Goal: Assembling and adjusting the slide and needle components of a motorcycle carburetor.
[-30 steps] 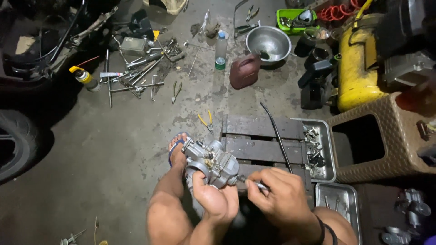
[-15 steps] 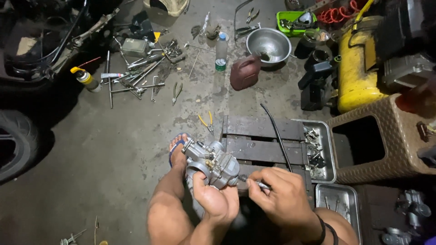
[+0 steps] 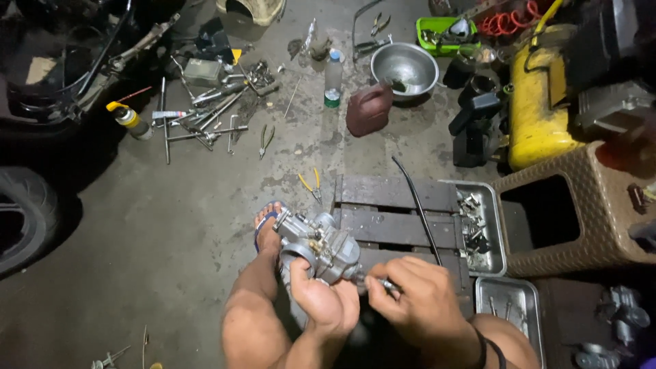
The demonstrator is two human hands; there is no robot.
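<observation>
Floor [image 3: 171, 225] of bare concrete lies open to the left of the knees, hemmed by a tyre [image 3: 20, 219] at its left edge and scattered tools [image 3: 205, 116] toward the far edge. Carburettor [image 3: 318, 242] sits above the wooden pallet's [image 3: 389, 205] near-left corner, gripped from below by the left hand [image 3: 324, 301]; right hand [image 3: 417, 297] pinches closed on a small metal tool [image 3: 379, 281] at its right side

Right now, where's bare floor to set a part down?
Bare concrete left of the foot, between the tyre and the wooden pallet. Crowded: the tool pile up top, and both metal trays to the right of the left hand and right hand.
</observation>
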